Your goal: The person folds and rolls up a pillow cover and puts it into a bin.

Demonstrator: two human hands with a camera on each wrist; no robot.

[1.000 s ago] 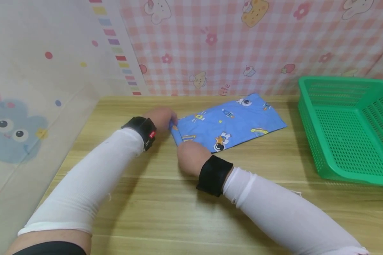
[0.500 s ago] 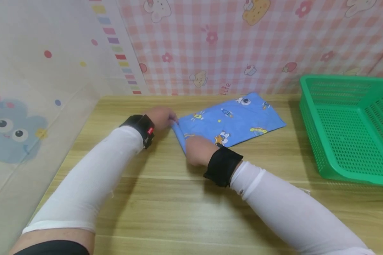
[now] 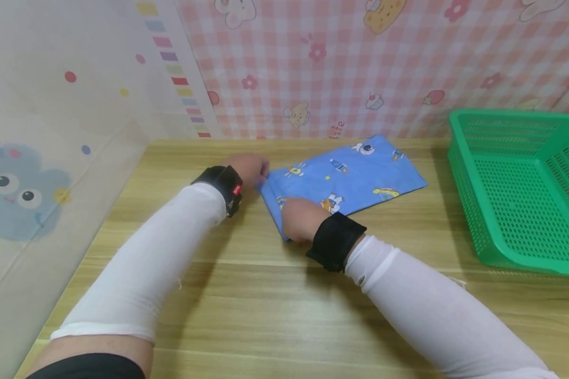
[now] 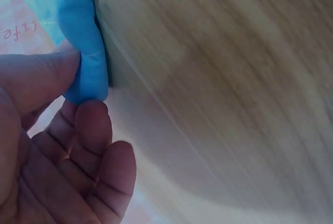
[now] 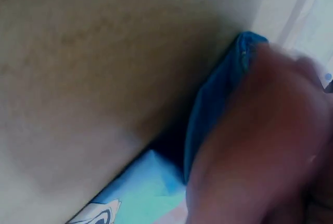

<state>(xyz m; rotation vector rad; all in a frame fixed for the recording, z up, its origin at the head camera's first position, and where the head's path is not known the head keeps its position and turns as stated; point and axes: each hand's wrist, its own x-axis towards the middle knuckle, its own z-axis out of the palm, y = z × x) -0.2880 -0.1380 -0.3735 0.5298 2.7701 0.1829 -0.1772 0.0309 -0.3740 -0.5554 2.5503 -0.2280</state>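
Observation:
A blue cloth (image 3: pixel 346 176) printed with astronauts, rockets and stars lies folded in a long strip on the wooden table, slanting up to the right. At its left end a narrow fold is turned over. My left hand (image 3: pixel 248 169) pinches the far left corner between thumb and fingers; in the left wrist view the thumb (image 4: pixel 41 78) presses on the cloth's rounded edge (image 4: pixel 86 62). At the near left corner, my right hand (image 3: pixel 304 218) holds the folded end. Its fingertips are hidden in the head view and blurred in the right wrist view.
A green plastic basket (image 3: pixel 493 231) with slotted walls stands on the table (image 3: pixel 246 310) to the right. Behind the table hangs a pink checked covering (image 3: pixel 275 58), and a white printed sheet (image 3: pixel 104 63) stands on the left.
The left end of the cloth has been turned over and now lies flatter. My right hand has moved right and slightly away from me along with it; my left hand has shifted a little right.

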